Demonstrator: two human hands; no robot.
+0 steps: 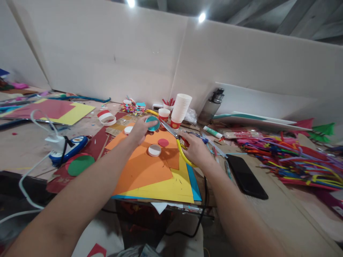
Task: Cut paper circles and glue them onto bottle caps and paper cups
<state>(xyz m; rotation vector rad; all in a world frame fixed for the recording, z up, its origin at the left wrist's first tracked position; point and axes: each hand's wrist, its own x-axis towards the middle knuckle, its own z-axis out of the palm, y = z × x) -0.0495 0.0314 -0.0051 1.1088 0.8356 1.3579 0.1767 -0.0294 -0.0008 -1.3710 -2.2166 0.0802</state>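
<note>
In my left hand [140, 130] I grip a small round piece with a teal face [152, 123], held up above the paper between thumb and fingers. My right hand [193, 147] is closed round scissors [182, 151] with yellow handles. Their blades point up and left, with the tips close to the teal piece; whether they touch it I cannot tell. Below lie a shallow white paper cup base [154, 150] and a red paper disc [163, 142] on an orange sheet [144, 171]. A yellow sheet [160, 191] shows beneath it.
A stack of white paper cups [182, 107] stands at the back, beside a red and white cup [164, 115]. A black phone [246, 176] and many coloured pipe cleaners [292, 155] lie to the right. At left are a cup ring [108, 121] and a blue power strip [70, 150].
</note>
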